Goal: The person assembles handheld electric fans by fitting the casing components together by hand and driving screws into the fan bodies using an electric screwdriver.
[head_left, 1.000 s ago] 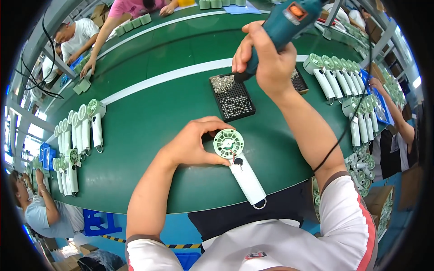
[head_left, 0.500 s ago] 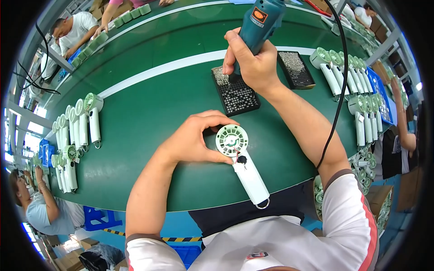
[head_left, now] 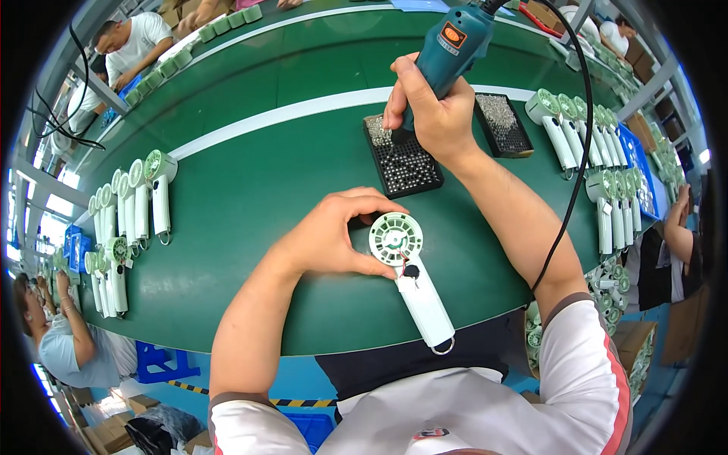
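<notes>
The white handheld fan point(head_left: 425, 302) lies just below the frame's centre, its handle slanting toward the lower right. The left hand point(head_left: 334, 233) holds its round head from the left — thumb and fingers curved apart. Above centre, the right hand point(head_left: 438, 114) wraps a teal electric screwdriver point(head_left: 446, 54) — tip down over a black screw tray point(head_left: 414, 188).

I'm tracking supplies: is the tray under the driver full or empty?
Not empty; whether full, cannot tell: the black tray holds shiny pieces heaped at its far end, others across the rest.
</notes>
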